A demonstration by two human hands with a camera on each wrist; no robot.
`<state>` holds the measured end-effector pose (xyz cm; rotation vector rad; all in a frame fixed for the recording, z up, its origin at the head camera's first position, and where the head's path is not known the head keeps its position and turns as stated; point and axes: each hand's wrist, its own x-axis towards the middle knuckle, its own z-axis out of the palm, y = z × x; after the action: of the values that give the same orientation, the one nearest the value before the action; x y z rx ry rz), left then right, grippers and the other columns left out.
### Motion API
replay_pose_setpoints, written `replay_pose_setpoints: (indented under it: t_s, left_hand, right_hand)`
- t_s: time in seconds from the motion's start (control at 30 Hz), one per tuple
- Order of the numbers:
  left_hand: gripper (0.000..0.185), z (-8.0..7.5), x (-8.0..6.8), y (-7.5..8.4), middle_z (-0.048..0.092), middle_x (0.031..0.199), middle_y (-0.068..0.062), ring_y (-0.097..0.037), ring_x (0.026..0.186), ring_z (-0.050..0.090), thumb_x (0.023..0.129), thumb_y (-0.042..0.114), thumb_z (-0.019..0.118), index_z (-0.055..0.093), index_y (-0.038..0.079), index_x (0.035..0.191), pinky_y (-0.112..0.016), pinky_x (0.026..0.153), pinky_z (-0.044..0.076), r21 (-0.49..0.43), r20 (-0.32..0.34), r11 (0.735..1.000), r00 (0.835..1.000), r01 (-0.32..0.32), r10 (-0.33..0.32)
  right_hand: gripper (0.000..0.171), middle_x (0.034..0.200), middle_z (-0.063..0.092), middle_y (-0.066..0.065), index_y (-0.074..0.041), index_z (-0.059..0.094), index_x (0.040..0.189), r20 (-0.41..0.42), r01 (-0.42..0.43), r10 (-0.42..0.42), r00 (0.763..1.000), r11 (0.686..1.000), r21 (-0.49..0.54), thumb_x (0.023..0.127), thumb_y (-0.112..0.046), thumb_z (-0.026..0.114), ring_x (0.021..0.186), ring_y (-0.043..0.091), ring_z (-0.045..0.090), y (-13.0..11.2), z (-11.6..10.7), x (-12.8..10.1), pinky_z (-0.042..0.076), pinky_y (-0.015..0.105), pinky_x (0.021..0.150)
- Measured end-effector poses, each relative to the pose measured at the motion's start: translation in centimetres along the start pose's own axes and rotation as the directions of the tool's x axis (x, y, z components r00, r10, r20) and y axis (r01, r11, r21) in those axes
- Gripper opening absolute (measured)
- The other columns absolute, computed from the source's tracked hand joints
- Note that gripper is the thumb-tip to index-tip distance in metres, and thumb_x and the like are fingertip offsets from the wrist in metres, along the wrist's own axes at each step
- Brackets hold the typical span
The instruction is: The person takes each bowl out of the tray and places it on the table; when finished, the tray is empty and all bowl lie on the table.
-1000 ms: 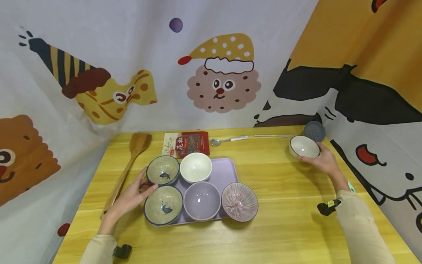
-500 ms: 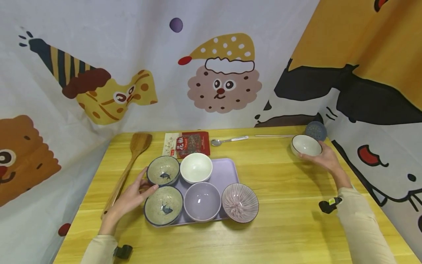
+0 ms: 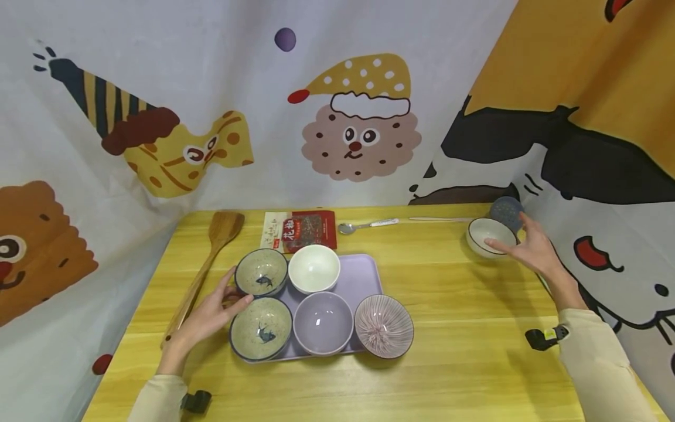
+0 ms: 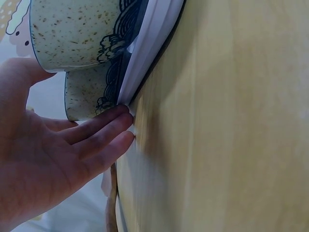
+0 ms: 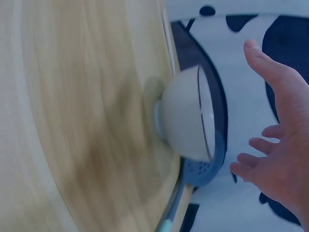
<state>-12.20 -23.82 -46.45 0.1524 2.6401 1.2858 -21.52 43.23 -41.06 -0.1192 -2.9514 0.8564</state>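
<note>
White bowl (image 3: 490,237) at the far right of the counter (image 3: 453,351), standing upright and free. Nearest, the left hand (image 3: 208,319) lies flat with straight fingers (image 4: 104,126) against the left edge of the lilac tray (image 3: 364,275), beside the two speckled bowls (image 3: 261,300). Farther, the right hand (image 3: 529,249) hovers spread just right of the white bowl, fingers (image 5: 256,166) wide and holding nothing. Judged step: the bowl is set down and released; any next move calls for a fresh grasp at its rim. Just behind it lies a blue strainer (image 3: 505,210).
</note>
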Motion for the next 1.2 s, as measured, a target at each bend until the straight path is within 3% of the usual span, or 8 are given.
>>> replay_pose_setpoints:
  t_s: [0.13,0.37,0.6,0.8,0.87,1.03,1.1,1.2]
  left_hand:
    - [0.093,0.0,0.0,0.1,0.059,0.136,-0.028,-0.041,0.126,0.058,0.101,0.043,0.060,0.002,0.001,0.162,-0.055,0.106,0.046,0.003,-0.001,1.000,1.000,0.003,-0.003]
    - [0.093,0.2,0.2,0.0,0.062,0.134,-0.026,-0.040,0.125,0.059,0.100,0.043,0.060,0.004,0.002,0.162,-0.054,0.107,0.046,0.006,-0.011,1.000,1.000,0.003,-0.003]
    - [0.093,0.3,0.3,-0.2,0.060,0.135,-0.027,-0.041,0.126,0.058,0.101,0.042,0.060,0.003,0.003,0.162,-0.055,0.106,0.046,-0.010,-0.011,1.000,1.000,-0.005,0.004]
    - [0.092,0.4,0.3,-0.3,0.060,0.135,-0.028,-0.041,0.124,0.059,0.100,0.040,0.061,0.003,0.005,0.163,-0.055,0.106,0.047,-0.033,-0.009,0.999,1.000,-0.007,0.007]
    - [0.092,0.4,0.2,-0.3,0.059,0.136,-0.028,-0.041,0.125,0.059,0.101,0.041,0.061,0.003,0.006,0.163,-0.055,0.106,0.046,-0.036,-0.009,0.999,1.000,-0.005,0.004]
    - [0.092,0.4,0.1,-0.5,0.059,0.136,-0.028,-0.041,0.125,0.059,0.100,0.040,0.061,0.003,0.007,0.163,-0.054,0.106,0.047,-0.048,-0.013,0.999,1.000,-0.008,0.007]
    - [0.092,0.4,0.1,-0.7,0.059,0.136,-0.029,-0.041,0.125,0.059,0.100,0.039,0.062,0.004,0.007,0.163,-0.054,0.105,0.047,-0.056,-0.020,0.998,1.000,-0.011,0.010]
    - [0.090,0.4,0.1,-0.9,0.059,0.136,-0.029,-0.041,0.125,0.059,0.100,0.037,0.063,0.006,0.008,0.164,-0.052,0.105,0.048,-0.064,-0.029,0.998,0.999,-0.016,0.014]
  right_hand:
    - [0.113,0.161,0.012,0.038,0.001,0.003,0.161,-0.041,0.071,-0.070,0.997,0.997,0.032,0.087,-0.045,0.076,0.138,0.063,0.026,-1.2,0.4,-1.1,0.030,0.078,0.101]
    - [0.112,0.160,0.017,0.038,0.002,0.010,0.161,-0.074,0.226,-0.217,0.973,0.965,0.133,0.081,-0.025,0.084,0.142,0.062,0.024,-3.3,1.7,-3.5,0.028,0.075,0.106]
    - [0.112,0.165,0.017,0.027,-0.010,0.012,0.164,-0.029,0.323,-0.325,0.945,0.925,0.200,0.080,-0.019,0.086,0.146,0.056,0.022,-6.0,3.4,-6.1,0.029,0.071,0.106]
    - [0.115,0.163,0.023,0.027,-0.010,0.014,0.163,-0.001,0.404,-0.412,0.911,0.891,0.206,0.077,-0.017,0.089,0.144,0.054,0.030,-8.1,5.0,-7.7,0.034,0.066,0.104]
    - [0.117,0.162,0.026,0.026,-0.010,0.015,0.163,0.007,0.440,-0.449,0.893,0.878,0.190,0.074,-0.018,0.091,0.143,0.052,0.033,-8.7,5.7,-8.2,0.036,0.060,0.105]
    - [0.119,0.161,0.032,0.022,-0.009,0.022,0.161,0.059,0.522,-0.542,0.838,0.829,0.201,0.068,-0.023,0.095,0.141,0.044,0.040,-10.4,7.5,-10.0,0.041,0.033,0.112]
    - [0.120,0.161,0.033,0.021,-0.006,0.024,0.160,0.108,0.534,-0.566,0.818,0.815,0.226,0.066,-0.028,0.096,0.141,0.042,0.041,-11.1,8.5,-10.8,0.041,0.034,0.113]
    - [0.126,0.161,0.033,0.022,-0.005,0.025,0.159,0.194,0.536,-0.582,0.790,0.809,0.243,0.061,-0.037,0.097,0.143,0.044,0.038,-12.3,10.2,-12.2,0.038,0.057,0.111]
